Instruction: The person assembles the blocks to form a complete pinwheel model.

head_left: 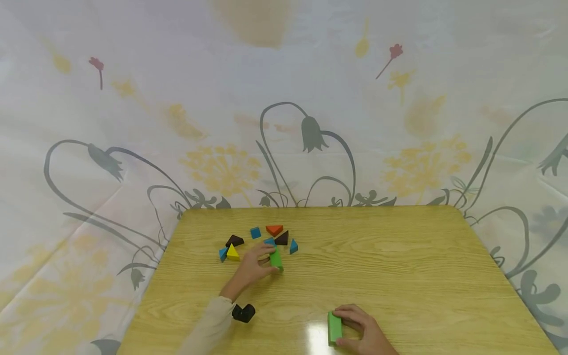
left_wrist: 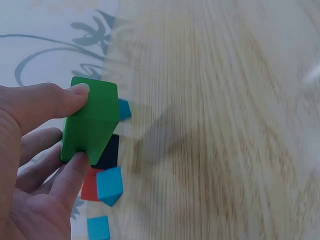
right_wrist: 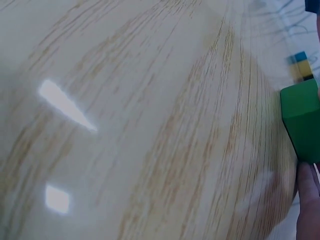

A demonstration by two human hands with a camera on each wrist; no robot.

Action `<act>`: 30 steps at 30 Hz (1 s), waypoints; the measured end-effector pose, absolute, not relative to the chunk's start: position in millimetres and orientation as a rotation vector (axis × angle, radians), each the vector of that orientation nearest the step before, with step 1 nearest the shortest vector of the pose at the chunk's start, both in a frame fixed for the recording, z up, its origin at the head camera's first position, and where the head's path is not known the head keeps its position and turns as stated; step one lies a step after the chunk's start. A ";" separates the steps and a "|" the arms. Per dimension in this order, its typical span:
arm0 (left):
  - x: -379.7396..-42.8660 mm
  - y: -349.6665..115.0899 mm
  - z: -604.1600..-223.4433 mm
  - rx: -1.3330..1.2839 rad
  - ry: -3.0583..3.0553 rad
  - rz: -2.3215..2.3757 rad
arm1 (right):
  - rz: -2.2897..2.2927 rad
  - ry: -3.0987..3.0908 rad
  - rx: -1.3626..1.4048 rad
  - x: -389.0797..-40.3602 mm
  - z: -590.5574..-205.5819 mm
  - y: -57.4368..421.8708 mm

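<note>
My left hand [head_left: 254, 266] pinches a green block [head_left: 276, 259] between thumb and fingers, beside a loose group of small blocks. In the left wrist view the thumb lies at one end of this green block [left_wrist: 92, 117] and a finger at the other. My right hand [head_left: 365, 331] holds a second green block [head_left: 335, 328] near the front of the table, thumb at its near end and fingers at its far end. That block [right_wrist: 302, 117] shows at the right edge of the right wrist view, with a fingertip against it.
Around the left hand lie a blue block [head_left: 255, 232], a red triangle [head_left: 274, 230], dark brown triangles [head_left: 282, 238], a yellow triangle [head_left: 232, 253] and a blue triangle [head_left: 294, 246]. The wooden table [head_left: 399, 266] meets a patterned cloth [head_left: 377, 123] behind. A black device [head_left: 243, 313] sits at the left wrist.
</note>
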State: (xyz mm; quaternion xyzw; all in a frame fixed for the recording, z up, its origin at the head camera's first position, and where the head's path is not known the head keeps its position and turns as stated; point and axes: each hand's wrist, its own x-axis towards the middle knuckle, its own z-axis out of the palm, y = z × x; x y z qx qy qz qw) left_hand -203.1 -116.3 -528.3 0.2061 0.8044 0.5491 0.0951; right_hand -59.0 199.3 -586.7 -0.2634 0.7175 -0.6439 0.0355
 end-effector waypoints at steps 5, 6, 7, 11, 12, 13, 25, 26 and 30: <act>-197.9 -106.9 -526.5 0.655 2.362 1.622 | -2.001 2.185 -0.859 -59.5 -588.1 199.3; -196.9 -104.9 -526.2 0.666 2.357 1.626 | -2.001 2.185 -0.859 -59.5 -588.3 199.4; -195.6 -102.8 -525.4 0.667 2.352 1.628 | -2.000 2.187 -0.858 -59.5 -588.4 199.6; -191.2 -94.4 -523.4 0.676 2.344 1.628 | -1.989 2.189 -0.826 -59.1 -588.5 199.7; -190.2 -92.4 -522.9 0.676 2.339 1.628 | -1.986 2.189 -0.815 -58.9 -588.4 199.7; -189.3 -90.3 -522.7 0.676 2.330 1.632 | -1.984 2.188 -0.804 -58.7 -588.4 199.7; -170.1 -66.0 -502.2 0.753 2.288 1.626 | -1.998 2.159 -0.760 -58.2 -586.5 198.3; -170.7 -64.3 -506.1 0.764 2.292 1.623 | -1.997 2.164 -0.765 -58.1 -586.7 198.3; -172.3 -59.0 -520.0 0.780 2.287 1.633 | -1.989 2.169 -0.746 -57.6 -587.8 198.5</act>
